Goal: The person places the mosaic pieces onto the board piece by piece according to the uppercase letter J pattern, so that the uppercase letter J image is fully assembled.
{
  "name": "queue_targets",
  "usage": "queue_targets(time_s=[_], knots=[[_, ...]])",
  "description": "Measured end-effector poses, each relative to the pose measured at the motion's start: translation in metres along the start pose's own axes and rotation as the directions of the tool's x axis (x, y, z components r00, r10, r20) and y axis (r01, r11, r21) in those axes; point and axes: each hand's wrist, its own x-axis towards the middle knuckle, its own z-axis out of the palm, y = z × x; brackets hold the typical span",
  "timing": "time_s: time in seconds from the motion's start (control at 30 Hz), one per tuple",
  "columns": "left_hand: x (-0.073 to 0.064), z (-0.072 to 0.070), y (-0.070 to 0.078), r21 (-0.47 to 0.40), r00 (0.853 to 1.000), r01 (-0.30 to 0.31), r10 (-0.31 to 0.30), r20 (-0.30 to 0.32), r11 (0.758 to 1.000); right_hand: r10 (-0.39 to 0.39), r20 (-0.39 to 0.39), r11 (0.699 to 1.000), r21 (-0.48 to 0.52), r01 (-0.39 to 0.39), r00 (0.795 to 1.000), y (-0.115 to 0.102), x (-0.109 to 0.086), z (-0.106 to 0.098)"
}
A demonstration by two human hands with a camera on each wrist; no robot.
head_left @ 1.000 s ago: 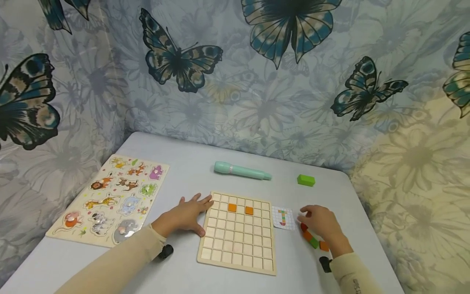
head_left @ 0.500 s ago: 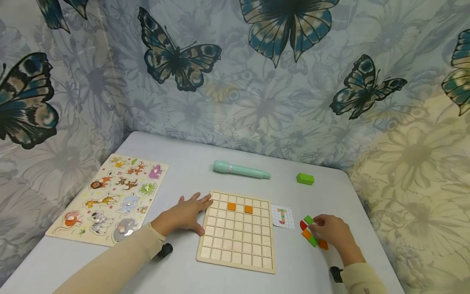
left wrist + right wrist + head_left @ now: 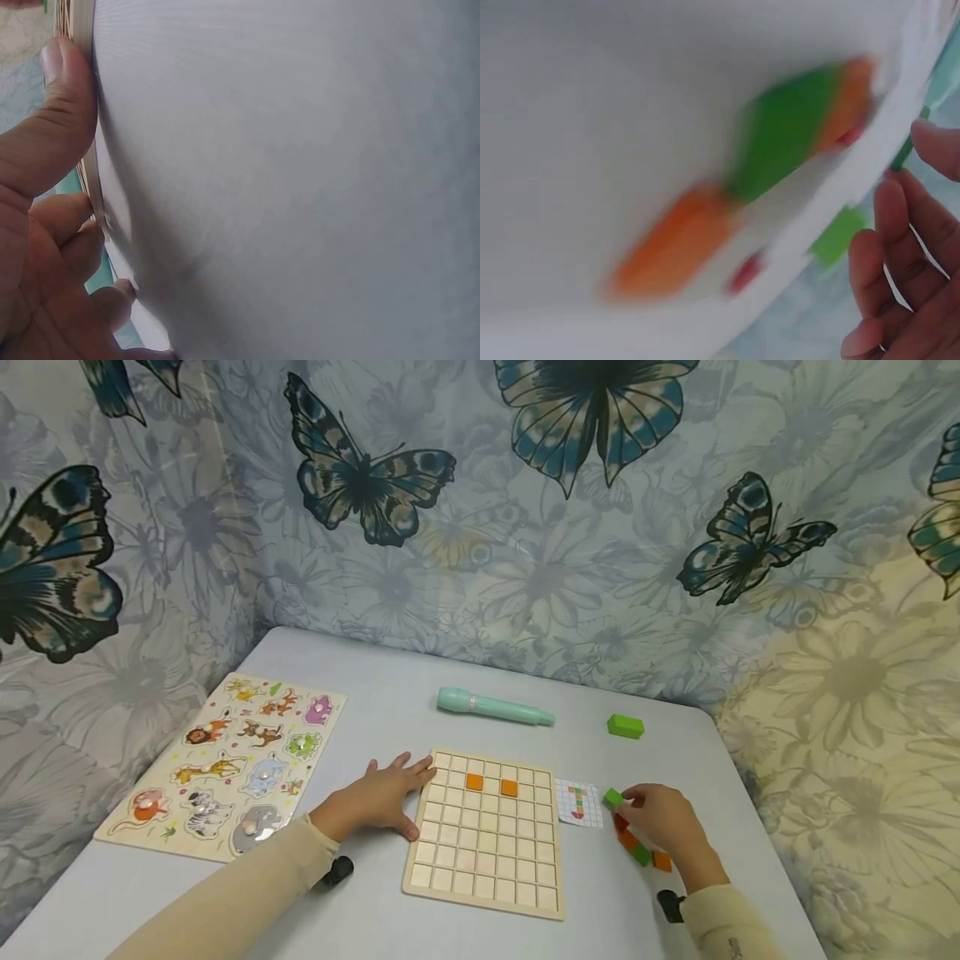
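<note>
blue-grey, butterfly-patterned walls (image 3: 465, 602) rise behind a white-topped rectangular table (image 3: 390, 693). near its left edge lies a flat wooden puzzle board (image 3: 236, 753) printed with coloured animals. a strip of tabletop separates that from the left hand (image 3: 378, 799), fingers spread, grasping nothing, resting against the left edge of a square, pale wooden grid tray (image 3: 487, 842). two orange square tiles (image 3: 475, 782) sit in its second row from the far edge, one square between them. beyond that edge rests a mint-green tapered stick (image 3: 495, 707). just beside the tray's right edge, a white gridded card (image 3: 579, 803) shows a coloured block pattern. near the card, the right hand (image 3: 667, 818) pinches a small green block (image 3: 612, 798) beside loose red, orange and green pieces (image 3: 641, 856). a bright green rectangular block (image 3: 626, 726) lies farther back, well apart. dark marking on the cream right sleeve (image 3: 723, 914) is too small to read.
</note>
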Motion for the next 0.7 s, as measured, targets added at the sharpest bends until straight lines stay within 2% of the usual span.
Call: queue_targets(time_s=[0.2, 0.37, 0.53, 0.7], knots=[[-0.002, -0.003, 0.001, -0.016, 1.000, -0.007, 0.007, 0.000, 1.000, -0.136, 0.018, 0.990, -0.029, 0.136, 0.991, -0.060, 0.013, 0.017], [-0.002, -0.001, 0.000, -0.014, 1.000, -0.004, 0.004, -0.002, 1.000, -0.251, 0.019, 0.966, -0.051, 0.252, 0.968, -0.103, 0.021, 0.033], [-0.001, 0.000, -0.001, -0.005, 1.000, 0.002, -0.002, 0.001, 1.000, -0.333, 0.046, 0.940, -0.065, 0.335, 0.942, -0.132, 0.026, 0.043], [0.000, 0.000, -0.002, -0.005, 1.000, 0.004, -0.004, 0.001, 1.000, -0.356, 0.065, 0.928, -0.093, 0.361, 0.932, -0.148, 0.031, 0.048]])
